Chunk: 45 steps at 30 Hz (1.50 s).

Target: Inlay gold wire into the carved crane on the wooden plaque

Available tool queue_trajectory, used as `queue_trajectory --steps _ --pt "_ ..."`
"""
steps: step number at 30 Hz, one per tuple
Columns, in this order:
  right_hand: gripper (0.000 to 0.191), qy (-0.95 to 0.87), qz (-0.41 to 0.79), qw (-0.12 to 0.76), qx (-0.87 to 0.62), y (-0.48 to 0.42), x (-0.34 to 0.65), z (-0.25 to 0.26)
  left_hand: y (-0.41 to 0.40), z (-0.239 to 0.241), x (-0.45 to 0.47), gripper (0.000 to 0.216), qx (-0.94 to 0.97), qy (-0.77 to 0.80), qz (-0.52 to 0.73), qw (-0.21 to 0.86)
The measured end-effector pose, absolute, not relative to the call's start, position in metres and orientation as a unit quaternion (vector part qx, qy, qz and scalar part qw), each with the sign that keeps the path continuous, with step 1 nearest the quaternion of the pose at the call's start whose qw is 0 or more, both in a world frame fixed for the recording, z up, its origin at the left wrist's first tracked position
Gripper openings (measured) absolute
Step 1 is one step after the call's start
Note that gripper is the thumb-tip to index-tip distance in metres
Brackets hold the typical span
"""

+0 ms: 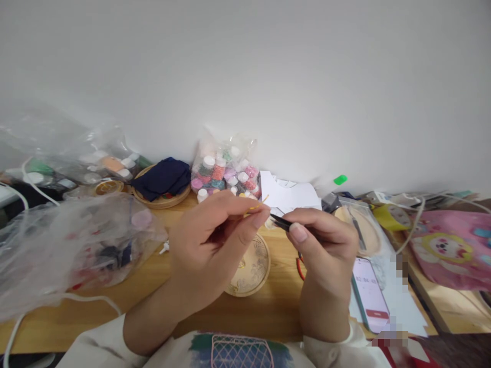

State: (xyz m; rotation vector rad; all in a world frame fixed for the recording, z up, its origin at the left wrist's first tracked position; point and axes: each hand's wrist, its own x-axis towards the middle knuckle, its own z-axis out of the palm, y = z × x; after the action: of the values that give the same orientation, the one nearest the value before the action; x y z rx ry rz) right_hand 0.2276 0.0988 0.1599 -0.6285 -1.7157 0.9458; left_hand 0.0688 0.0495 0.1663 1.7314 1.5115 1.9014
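Observation:
Above the table, my left hand (209,245) pinches a thin yellow strand (264,201) between thumb and forefinger, with one end sticking up past the fingertips. My right hand (326,245) holds black tweezers (282,222), their fine tips pointing left, close to the left fingertips. Whether the tips touch the strand I cannot tell. Below both hands lies a round, pale wooden disc (253,281) with a raised swirling pattern, partly covered by my left hand. Part of a red-handled tool (300,268) shows beside my right hand.
A bag of small bead jars (230,171) leans against the wall. Dark blue cloth (164,176) rests on a wooden hoop. Crumpled plastic bags (95,245) and white cables (92,297) occupy the left. On the right are a phone (370,296), papers (410,312) and a pink bag (456,250).

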Motion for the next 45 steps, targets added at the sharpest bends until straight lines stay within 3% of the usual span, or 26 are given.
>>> queue_trajectory --steps 14,20,34,42,45 --pt "0.012 -0.73 0.375 0.504 -0.269 0.1 0.231 0.158 0.05 0.164 0.071 0.006 0.548 0.52 0.65 0.084" --pt "0.018 -0.636 0.459 0.562 -0.262 0.094 0.228 0.158 0.048 0.165 0.073 0.006 0.591 0.528 0.609 -0.031" --pt "0.006 -0.6 0.554 0.516 -0.26 0.092 0.229 0.168 0.04 0.161 0.096 0.005 0.693 0.51 0.47 -0.195" --pt "0.019 -0.634 0.469 0.546 -0.284 0.089 0.255 0.185 0.019 0.151 0.075 0.008 0.733 0.546 0.402 -0.058" --pt "0.029 -0.631 0.453 0.557 -0.295 0.091 0.265 0.195 -0.022 0.13 0.053 0.009 0.731 0.572 0.369 0.05"
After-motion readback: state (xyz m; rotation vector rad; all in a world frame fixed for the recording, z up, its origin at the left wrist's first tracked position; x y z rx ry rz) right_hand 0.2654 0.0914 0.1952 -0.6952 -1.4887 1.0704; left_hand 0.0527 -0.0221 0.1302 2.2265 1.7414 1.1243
